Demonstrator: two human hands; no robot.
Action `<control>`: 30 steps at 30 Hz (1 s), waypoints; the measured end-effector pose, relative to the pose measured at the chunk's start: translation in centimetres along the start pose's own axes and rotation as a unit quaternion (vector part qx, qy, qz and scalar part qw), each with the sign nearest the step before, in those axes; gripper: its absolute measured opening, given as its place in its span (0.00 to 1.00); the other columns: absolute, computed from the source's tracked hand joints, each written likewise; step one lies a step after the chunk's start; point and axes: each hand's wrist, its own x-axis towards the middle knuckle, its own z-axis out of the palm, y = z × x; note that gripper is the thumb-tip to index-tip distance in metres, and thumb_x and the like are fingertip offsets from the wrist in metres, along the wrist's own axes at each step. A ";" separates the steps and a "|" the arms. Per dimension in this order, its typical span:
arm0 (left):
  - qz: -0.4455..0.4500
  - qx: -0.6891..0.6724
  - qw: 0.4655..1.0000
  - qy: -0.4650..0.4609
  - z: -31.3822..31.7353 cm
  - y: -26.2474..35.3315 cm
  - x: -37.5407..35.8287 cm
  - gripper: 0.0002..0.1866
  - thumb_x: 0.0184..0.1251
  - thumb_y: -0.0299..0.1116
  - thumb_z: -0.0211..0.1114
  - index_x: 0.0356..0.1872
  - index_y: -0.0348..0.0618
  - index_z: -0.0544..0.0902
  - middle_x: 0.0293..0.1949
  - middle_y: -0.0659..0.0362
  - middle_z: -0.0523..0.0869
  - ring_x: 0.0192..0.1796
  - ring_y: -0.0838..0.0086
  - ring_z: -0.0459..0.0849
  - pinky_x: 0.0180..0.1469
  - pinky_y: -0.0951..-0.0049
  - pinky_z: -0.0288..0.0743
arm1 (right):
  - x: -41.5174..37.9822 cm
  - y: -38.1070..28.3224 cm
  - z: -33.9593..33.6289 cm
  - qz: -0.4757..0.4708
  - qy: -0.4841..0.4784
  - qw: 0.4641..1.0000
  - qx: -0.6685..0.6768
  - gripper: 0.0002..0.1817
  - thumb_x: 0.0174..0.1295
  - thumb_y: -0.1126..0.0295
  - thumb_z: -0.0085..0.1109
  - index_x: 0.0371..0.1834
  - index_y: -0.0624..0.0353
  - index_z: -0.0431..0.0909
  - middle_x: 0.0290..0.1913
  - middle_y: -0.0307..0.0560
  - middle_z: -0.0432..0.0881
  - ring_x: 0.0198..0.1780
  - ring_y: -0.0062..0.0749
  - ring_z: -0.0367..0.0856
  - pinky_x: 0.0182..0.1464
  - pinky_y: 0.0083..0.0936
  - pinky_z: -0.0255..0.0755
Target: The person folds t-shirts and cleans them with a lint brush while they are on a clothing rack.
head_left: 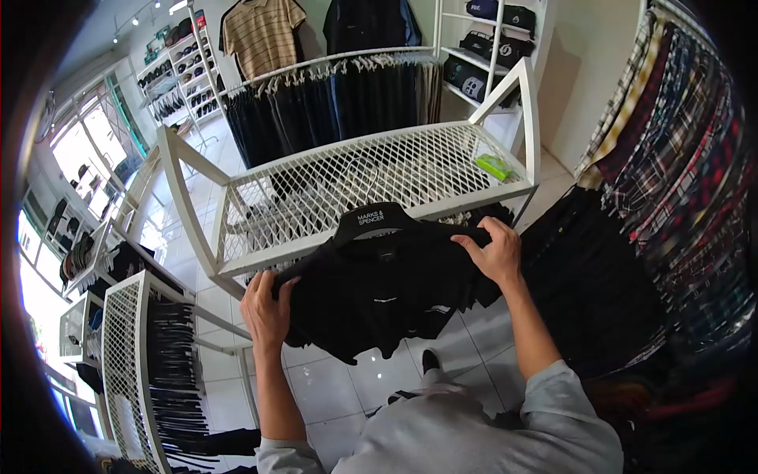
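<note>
A black T-shirt with small white print hangs spread in front of me on a black hanger lettered "MARKS & SPENCER". My left hand grips one shoulder of the shirt, thumb and fingers pinched over the cloth. At the other shoulder, my right hand is closed on the black fabric in the same way. The hanger's hook rises over the front edge of a white mesh-topped rack. The shirt's lower part droops toward the tiled floor.
A green packet lies on the mesh top. Dark trousers hang behind it, and plaid shirts crowd the right wall. Another white rack with black garments stands left. White tiles cover the floor.
</note>
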 end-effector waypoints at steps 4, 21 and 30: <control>0.046 0.018 0.997 0.056 0.0 0.0 2.1 0.17 0.59 0.39 0.79 0.34 0.39 0.81 0.31 0.52 0.84 0.33 0.51 0.85 0.34 0.58 0.74 | 2.2 0.7 -0.2 -0.068 0.032 0.995 0.063 0.24 0.60 0.50 0.75 0.33 0.62 0.78 0.32 0.53 0.82 0.35 0.56 0.83 0.36 0.42 0.76; 0.056 0.122 0.989 0.058 2.6 -1.9 26.4 0.27 0.69 0.51 0.71 0.28 0.32 0.80 0.25 0.43 0.83 0.30 0.46 0.82 0.38 0.53 0.73 | 26.0 2.7 8.3 -0.079 -0.024 0.996 0.041 0.18 0.66 0.57 0.71 0.38 0.63 0.83 0.34 0.57 0.85 0.38 0.57 0.84 0.39 0.40 0.74; -0.024 0.152 0.978 -0.139 23.3 -15.4 33.6 0.37 0.72 0.67 0.58 0.29 0.34 0.82 0.26 0.38 0.86 0.35 0.43 0.88 0.40 0.48 0.79 | 30.8 12.7 30.9 -0.045 -0.186 0.981 0.010 0.26 0.68 0.43 0.63 0.38 0.60 0.81 0.36 0.59 0.86 0.42 0.61 0.84 0.44 0.49 0.76</control>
